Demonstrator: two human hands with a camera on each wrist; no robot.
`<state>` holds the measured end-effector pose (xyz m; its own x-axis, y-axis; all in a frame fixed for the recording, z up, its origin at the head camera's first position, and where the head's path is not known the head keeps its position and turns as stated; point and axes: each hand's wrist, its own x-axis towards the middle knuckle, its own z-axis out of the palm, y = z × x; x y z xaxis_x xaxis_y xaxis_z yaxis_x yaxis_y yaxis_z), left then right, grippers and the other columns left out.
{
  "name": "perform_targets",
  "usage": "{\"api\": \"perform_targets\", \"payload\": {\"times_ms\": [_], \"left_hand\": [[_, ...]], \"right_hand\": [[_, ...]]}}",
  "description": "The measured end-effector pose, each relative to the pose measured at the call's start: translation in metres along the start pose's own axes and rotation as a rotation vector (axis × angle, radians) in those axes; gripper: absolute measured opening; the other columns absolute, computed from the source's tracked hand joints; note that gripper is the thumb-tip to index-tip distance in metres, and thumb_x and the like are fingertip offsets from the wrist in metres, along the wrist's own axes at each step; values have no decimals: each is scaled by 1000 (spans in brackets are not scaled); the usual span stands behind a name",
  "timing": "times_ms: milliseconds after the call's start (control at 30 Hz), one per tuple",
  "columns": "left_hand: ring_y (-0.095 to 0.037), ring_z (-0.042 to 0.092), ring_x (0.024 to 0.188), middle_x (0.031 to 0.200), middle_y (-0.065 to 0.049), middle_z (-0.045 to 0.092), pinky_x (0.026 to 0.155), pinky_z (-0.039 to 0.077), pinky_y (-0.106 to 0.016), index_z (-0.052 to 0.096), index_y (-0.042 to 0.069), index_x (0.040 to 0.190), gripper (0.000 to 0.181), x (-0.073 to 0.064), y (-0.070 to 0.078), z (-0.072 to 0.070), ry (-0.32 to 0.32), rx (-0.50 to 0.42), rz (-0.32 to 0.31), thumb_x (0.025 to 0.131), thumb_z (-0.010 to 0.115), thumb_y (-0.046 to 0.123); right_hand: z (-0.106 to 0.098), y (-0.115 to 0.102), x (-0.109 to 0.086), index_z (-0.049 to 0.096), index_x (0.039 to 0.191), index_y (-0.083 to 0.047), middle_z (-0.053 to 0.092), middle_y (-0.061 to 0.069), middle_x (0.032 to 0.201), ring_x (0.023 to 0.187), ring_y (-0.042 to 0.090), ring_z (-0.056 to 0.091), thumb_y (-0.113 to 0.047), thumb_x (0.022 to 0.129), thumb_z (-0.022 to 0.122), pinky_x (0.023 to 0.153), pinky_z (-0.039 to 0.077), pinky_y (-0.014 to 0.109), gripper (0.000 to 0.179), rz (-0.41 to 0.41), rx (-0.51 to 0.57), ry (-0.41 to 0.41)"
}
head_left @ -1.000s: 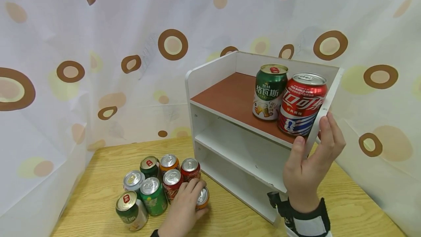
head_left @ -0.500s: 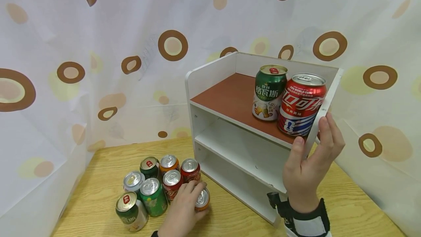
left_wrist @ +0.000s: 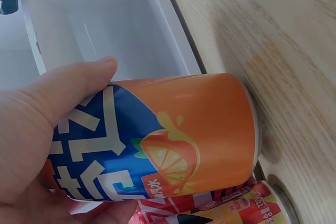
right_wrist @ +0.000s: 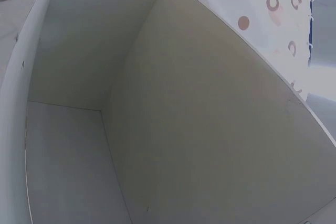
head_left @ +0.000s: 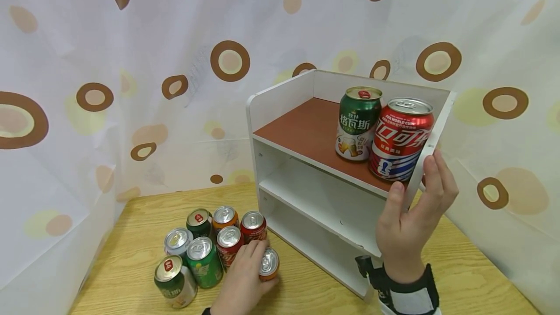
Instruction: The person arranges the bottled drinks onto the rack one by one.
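Observation:
My left hand [head_left: 247, 273] grips an orange soda can [left_wrist: 210, 129] with a blue label and a picture of an orange slice. The can stands on the table at the right front of the can group, its silver lid [head_left: 269, 262] partly showing in the head view. In the left wrist view, the thumb lies along one side of the can. My right hand [head_left: 409, 222] holds the right side panel of a white shelf unit [head_left: 302, 188], thumb at the front and fingers on the outside. On its brown top stand a green-and-white kvass can [head_left: 358, 125] and a red cola can [head_left: 402, 140].
Left of my left hand, several cans crowd the wooden table [head_left: 144, 218], among them a green can [head_left: 204, 264] and a red can [head_left: 253, 227] close to the shelf. A patterned sheet [head_left: 183, 28] hangs behind. The right wrist view looks into a shelf compartment [right_wrist: 184, 119].
The left fingers have shifted slightly left over the orange soda can, so more of its lid shows. The right hand and the shelf stay put.

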<state>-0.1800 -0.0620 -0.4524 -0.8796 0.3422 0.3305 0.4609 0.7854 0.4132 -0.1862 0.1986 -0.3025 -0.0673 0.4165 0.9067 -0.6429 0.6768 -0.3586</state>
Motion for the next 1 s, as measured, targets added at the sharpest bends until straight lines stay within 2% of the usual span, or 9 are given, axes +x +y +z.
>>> {"api": "perform_targets", "payload": {"times_ms": [367,533,767,900,1000], "left_hand": [[-25,64,110,121,-7,65,93,58,-46,58,8,135,76,-1,0,2,-6,-1,-15,71,96,26],[-25,65,106,119,-7,66,90,58,-45,58,6,132,76,0,-2,2,5,-6,6,69,96,25],[-20,67,100,111,-2,68,87,59,-41,57,10,128,73,2,-7,1,-11,-34,-10,69,96,30],[-18,68,98,108,-1,69,85,59,-40,58,11,124,70,4,-6,-4,-8,-71,-21,69,95,31],[-16,68,98,108,0,70,85,60,-39,58,13,122,67,6,-2,-14,-7,-106,-39,69,95,31]], "right_hand": [[0,1,0,44,133,12,42,23,144,133,30,39,4,93,49,108,35,30,41,-6,-1,-1],[1,1,0,45,133,12,43,24,143,132,30,40,3,93,49,106,35,30,41,-9,1,8],[0,2,0,46,133,11,44,24,142,131,30,40,3,92,49,106,36,29,41,-13,-5,15],[0,2,0,46,133,11,44,25,142,131,31,40,4,92,50,106,36,29,41,-17,-8,15],[0,2,0,45,133,11,43,26,142,131,30,40,4,93,50,106,36,29,41,-19,-10,10]]}}
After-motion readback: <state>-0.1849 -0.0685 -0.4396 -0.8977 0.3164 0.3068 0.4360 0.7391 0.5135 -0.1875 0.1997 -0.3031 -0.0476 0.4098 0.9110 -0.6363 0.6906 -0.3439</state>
